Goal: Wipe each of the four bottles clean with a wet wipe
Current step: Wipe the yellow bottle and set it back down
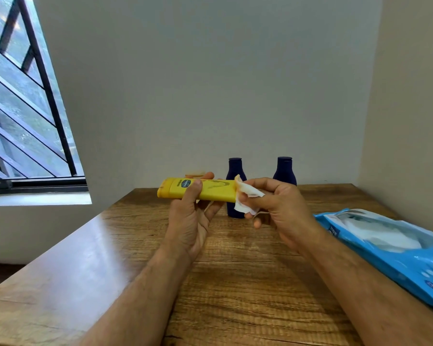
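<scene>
Yellow plastic bottle (203,191), flat-sided, held sideways above the wooden table (105,245); blue oval label, writing unreadable. Left hand (190,221) grips its middle. Right hand (278,208) pinches a crumpled white wipe (245,196) against its end. Two dark blue bottles (236,176) stand behind. Glossy blue wipe pack (390,248) at right.

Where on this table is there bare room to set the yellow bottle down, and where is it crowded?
Bare wood lies on the table left of the left hand, toward the window, and between the forearms. The back is crowded by two blue bottles; the wipes pack fills the right edge.
</scene>
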`<action>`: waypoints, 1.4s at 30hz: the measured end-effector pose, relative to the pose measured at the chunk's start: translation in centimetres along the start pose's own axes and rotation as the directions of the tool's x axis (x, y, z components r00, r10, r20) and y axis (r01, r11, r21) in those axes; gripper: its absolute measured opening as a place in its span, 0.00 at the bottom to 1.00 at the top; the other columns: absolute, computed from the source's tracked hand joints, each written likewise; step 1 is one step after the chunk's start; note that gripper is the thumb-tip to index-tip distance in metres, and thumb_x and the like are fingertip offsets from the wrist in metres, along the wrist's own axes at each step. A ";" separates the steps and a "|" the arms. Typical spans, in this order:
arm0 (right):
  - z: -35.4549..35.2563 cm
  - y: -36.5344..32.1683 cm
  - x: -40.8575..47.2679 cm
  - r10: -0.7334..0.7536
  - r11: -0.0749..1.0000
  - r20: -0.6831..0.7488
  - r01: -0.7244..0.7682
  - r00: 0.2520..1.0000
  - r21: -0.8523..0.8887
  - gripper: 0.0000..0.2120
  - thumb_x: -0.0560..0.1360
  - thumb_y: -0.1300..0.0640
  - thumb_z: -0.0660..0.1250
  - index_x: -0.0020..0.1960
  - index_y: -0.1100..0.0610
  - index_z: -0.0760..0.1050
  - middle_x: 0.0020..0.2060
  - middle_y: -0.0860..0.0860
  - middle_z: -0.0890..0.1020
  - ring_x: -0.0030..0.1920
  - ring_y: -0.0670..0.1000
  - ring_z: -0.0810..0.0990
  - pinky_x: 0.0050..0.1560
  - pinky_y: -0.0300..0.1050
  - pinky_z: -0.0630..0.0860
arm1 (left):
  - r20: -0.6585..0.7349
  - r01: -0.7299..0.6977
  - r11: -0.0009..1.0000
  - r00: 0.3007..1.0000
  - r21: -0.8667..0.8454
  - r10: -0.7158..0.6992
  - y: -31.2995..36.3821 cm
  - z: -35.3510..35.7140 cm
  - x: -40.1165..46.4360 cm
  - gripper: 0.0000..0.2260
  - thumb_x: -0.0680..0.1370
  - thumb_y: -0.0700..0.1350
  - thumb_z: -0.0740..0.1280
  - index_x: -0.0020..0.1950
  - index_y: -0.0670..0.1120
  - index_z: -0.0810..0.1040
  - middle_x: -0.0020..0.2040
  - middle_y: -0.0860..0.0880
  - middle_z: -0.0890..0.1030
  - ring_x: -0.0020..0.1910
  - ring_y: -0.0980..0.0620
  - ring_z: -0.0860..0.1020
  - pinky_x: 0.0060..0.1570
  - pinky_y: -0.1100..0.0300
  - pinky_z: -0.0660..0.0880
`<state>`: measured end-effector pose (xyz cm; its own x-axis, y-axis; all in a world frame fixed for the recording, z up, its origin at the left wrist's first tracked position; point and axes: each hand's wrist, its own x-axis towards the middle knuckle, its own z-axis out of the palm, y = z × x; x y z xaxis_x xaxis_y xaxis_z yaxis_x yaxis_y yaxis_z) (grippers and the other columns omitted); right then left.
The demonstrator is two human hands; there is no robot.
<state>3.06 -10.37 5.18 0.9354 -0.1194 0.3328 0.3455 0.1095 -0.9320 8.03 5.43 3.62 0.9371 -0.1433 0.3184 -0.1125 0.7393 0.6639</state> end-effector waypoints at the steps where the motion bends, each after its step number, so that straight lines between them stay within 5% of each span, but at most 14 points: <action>1: -0.1 0.0 0.0 -0.003 1.000 0.001 0.003 1.000 0.000 0.10 0.69 0.65 0.75 0.49 0.58 0.82 0.39 0.56 0.84 0.29 0.51 0.79 0.23 0.40 0.73 | 0.002 0.000 1.000 1.000 -0.001 0.000 0.0 0.0 -0.1 0.15 0.78 0.44 0.66 0.62 0.39 0.75 0.60 0.41 0.82 0.61 0.41 0.81 0.56 0.50 0.81; 6: -0.4 0.1 0.4 -0.029 1.000 -0.136 0.028 0.990 -0.009 0.12 0.69 0.62 0.75 0.52 0.57 0.81 0.41 0.57 0.84 0.29 0.50 0.80 0.23 0.40 0.73 | 0.013 0.107 0.993 0.994 -0.052 -0.106 0.1 0.2 -0.3 0.17 0.82 0.44 0.63 0.68 0.38 0.70 0.58 0.40 0.84 0.54 0.44 0.84 0.44 0.55 0.84; 9: -0.4 0.1 0.5 -0.057 0.998 -0.171 0.056 0.984 -0.015 0.11 0.70 0.62 0.75 0.52 0.57 0.81 0.42 0.57 0.84 0.29 0.50 0.80 0.23 0.40 0.74 | 0.026 0.152 0.983 0.988 -0.105 -0.150 0.2 0.2 -0.4 0.11 0.82 0.44 0.63 0.63 0.42 0.71 0.56 0.39 0.85 0.53 0.43 0.85 0.46 0.53 0.84; 13: -0.1 0.1 0.5 -0.089 0.996 -0.199 0.084 0.976 -0.036 0.09 0.71 0.62 0.74 0.51 0.54 0.82 0.43 0.54 0.85 0.29 0.50 0.80 0.23 0.41 0.75 | 0.025 0.133 0.982 0.991 -0.137 -0.131 0.4 0.2 -0.3 0.17 0.83 0.45 0.62 0.70 0.40 0.68 0.55 0.39 0.85 0.51 0.44 0.85 0.42 0.55 0.84; 20: 0.2 -0.4 0.0 -0.018 0.999 -0.098 0.014 0.995 -0.048 0.08 0.70 0.65 0.74 0.47 0.56 0.83 0.39 0.56 0.84 0.29 0.52 0.80 0.23 0.41 0.75 | 0.011 0.020 1.000 1.000 0.006 -0.020 0.0 -0.2 0.1 0.19 0.83 0.43 0.62 0.71 0.35 0.68 0.62 0.38 0.81 0.56 0.44 0.83 0.49 0.53 0.83; 24: 0.1 -0.5 -0.2 0.027 0.999 -0.007 -0.027 1.000 -0.020 0.09 0.70 0.67 0.73 0.49 0.60 0.82 0.35 0.56 0.84 0.28 0.52 0.79 0.23 0.40 0.74 | 0.014 0.010 0.999 1.000 -0.032 -0.010 0.0 -0.3 0.2 0.12 0.79 0.43 0.66 0.62 0.44 0.74 0.56 0.41 0.84 0.54 0.45 0.84 0.47 0.52 0.84; 30: -0.6 -0.3 0.5 -0.032 0.999 -0.211 0.024 0.977 -0.040 0.10 0.71 0.65 0.74 0.51 0.57 0.82 0.39 0.58 0.84 0.28 0.51 0.79 0.24 0.42 0.75 | 0.031 0.068 0.997 0.997 -0.039 -0.067 -0.2 -0.1 -0.2 0.16 0.74 0.43 0.68 0.62 0.47 0.77 0.53 0.42 0.83 0.50 0.46 0.85 0.44 0.52 0.84; 37: -0.2 -0.2 0.1 0.043 0.997 -0.018 -0.044 0.999 -0.060 0.09 0.69 0.67 0.75 0.48 0.59 0.83 0.36 0.58 0.84 0.27 0.52 0.78 0.23 0.40 0.74 | 0.047 0.005 0.998 0.999 -0.063 -0.002 0.1 -0.5 0.1 0.15 0.73 0.41 0.68 0.60 0.47 0.77 0.57 0.42 0.82 0.53 0.44 0.84 0.46 0.52 0.84; 42: -0.5 -0.3 0.4 -0.025 0.998 -0.180 0.015 0.983 -0.056 0.09 0.70 0.65 0.74 0.49 0.57 0.82 0.37 0.57 0.84 0.27 0.50 0.78 0.23 0.41 0.74 | 0.048 0.048 0.997 0.998 -0.068 -0.045 -0.2 -0.6 0.3 0.23 0.74 0.38 0.67 0.70 0.37 0.72 0.57 0.40 0.82 0.53 0.45 0.85 0.50 0.50 0.83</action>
<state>3.26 -10.90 5.48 0.8977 -0.2977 0.3249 0.3551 0.0523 -0.9333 8.53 5.67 3.20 0.9243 -0.2076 0.3202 -0.0445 0.7747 0.6307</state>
